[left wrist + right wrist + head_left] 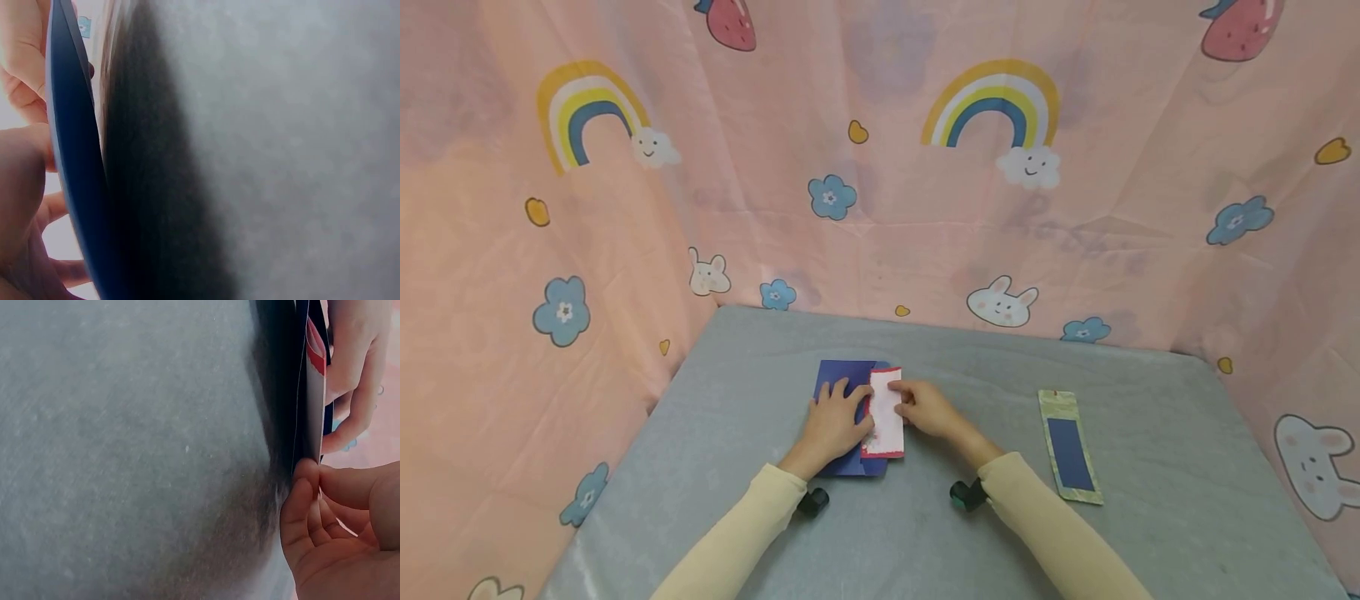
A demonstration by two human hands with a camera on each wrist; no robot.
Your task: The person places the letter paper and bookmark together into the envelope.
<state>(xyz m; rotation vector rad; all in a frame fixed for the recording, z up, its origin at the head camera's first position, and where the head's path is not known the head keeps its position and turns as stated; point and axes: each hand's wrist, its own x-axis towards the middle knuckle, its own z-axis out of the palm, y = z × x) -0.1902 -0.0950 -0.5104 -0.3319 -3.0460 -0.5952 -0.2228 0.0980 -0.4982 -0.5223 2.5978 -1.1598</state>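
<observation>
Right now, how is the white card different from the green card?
The white card has red edging; the green card has a dark blue rectangle in its middle. The right hand pinches the white card; the green card lies untouched on the gray cloth. In the head view, the white card looks almost straight, while the green card slants. Both are long and narrow.

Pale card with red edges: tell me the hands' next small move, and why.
Probably ease the pale card a little left with the right hand: its right edge sticks out past the blue folder, the right hand pinches the card at that side, and the left hand rests on the folder, which should help steady it.
</observation>
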